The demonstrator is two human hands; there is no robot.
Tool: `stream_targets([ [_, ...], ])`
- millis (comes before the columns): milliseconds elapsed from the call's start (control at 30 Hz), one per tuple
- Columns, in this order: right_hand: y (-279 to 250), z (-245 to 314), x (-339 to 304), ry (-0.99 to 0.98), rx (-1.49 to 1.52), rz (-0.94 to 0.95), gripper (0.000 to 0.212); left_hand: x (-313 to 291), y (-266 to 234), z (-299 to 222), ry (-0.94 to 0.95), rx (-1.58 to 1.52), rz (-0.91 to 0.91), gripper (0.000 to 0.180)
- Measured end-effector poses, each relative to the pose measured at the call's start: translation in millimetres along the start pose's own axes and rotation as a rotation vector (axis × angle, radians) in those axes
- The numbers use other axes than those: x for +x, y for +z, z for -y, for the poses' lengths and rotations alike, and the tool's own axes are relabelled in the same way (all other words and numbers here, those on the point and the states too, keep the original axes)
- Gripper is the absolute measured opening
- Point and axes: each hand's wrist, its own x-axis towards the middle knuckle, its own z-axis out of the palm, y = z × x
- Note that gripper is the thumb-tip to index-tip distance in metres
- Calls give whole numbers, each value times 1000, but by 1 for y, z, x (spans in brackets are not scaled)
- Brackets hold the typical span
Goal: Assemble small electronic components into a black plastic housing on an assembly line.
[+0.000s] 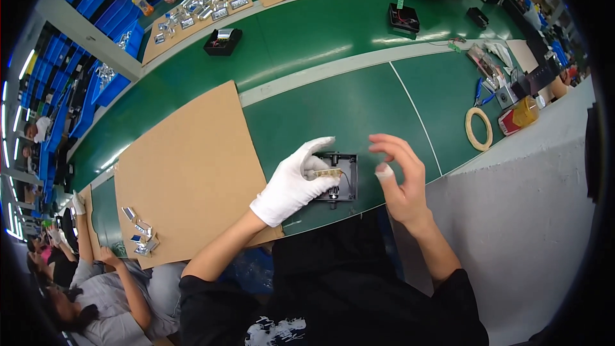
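Note:
In a white glove, my left hand (289, 186) reaches over a small black plastic box (348, 187) on the green bench in front of me. Its fingers are closed on a narrow, pale circuit board (328, 172), which has a thin dark wire at its right end. The glove hides the left part of the box. My right hand (406, 186) is bare, apart from a white covering on the thumb tip. It hovers to the right of the box, fingers curved and apart, with nothing in them.
Left of the box lies a large cardboard sheet (186, 166) with several silver parts (142, 234) at its near edge. Other black boxes (223, 41) sit on the far green belt (307, 32). Tape (478, 129), blue pliers (483, 92) and a yellow bottle (520, 115) stand right. A person (115, 295) works at left.

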Motion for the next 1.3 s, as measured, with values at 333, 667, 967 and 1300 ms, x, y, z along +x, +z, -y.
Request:
stream_targets([
  [333, 27, -12, -1, -223, -351, 193, 32, -7, -21, 22, 41, -105, -85, 56],
  [667, 21, -16, 4, -231, -384, 272, 31, -12, -22, 19, -12, -125, -99, 52],
  [967, 5, 33, 8, -40, -78, 19, 52, -34, 3, 7, 237, 353, -56, 49],
  [1300, 4, -73, -12, -150, -92, 183, 16, -19, 25, 34, 258, 160, -58, 52],
])
